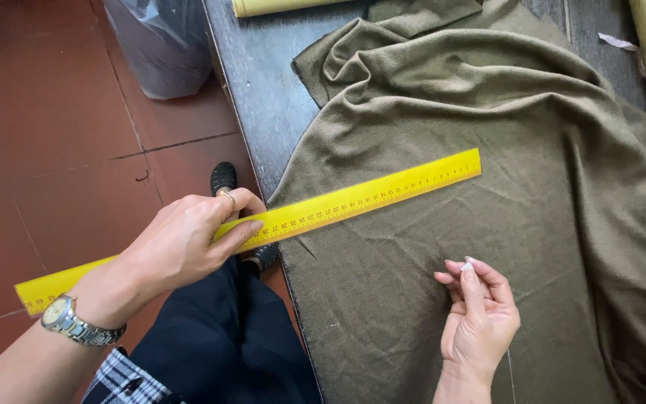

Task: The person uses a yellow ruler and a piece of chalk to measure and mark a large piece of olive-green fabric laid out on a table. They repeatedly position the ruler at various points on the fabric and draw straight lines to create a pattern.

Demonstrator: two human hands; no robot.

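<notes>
Right now my left hand [181, 243] grips the long yellow ruler [263, 228] near its middle, fingers [237, 230] curled over the top edge and thumb pressing along its face, so it lies slantwise with its far end reaching across the olive-green cloth [472, 224]. Its near end sticks out past the edge of the dark worktop [256, 90] and hangs over the red tiled floor [46, 127], which is why I hold it mid-length: that keeps it balanced and flat on the cloth. My right hand [480, 314] hovers over the flat lower part of the cloth, fingers pinched narrow on a small white piece, probably tailor's chalk [467, 266], tip up and close to the ruler's edge. The cloth is smoothed where the ruler lies and bunched in folds toward the far side of the worktop. A silver wristwatch [69, 320] sits on my left wrist, and a grey plastic bag [160, 45] stands on the floor.
</notes>
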